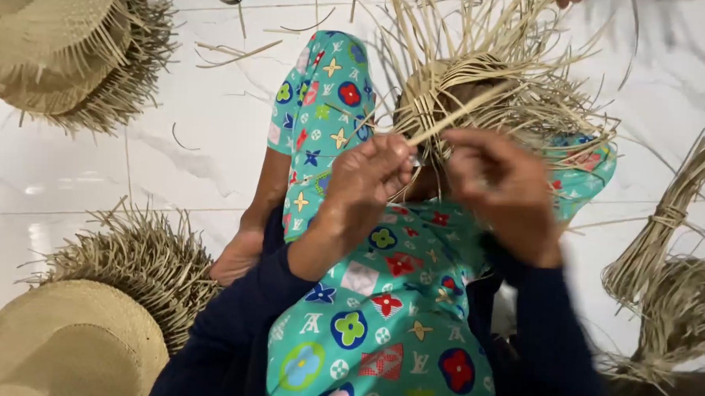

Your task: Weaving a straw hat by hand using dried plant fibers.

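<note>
My left hand (369, 179) is closed, pinching a pale straw strand (457, 112) that slants up across the half-woven hat (473, 93) resting on my knee, loose straws fanning out above it. My right hand (501, 187) curls just below the hat's woven part, its fingers bent around strands at the edge. Left of the hat, finished straw hats (69, 40) lie stacked on the white tiled floor (174, 160).

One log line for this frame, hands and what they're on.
left hand: pinching straw strand | right hand: on half-woven hat | hat on lap | finished hats on floor
</note>
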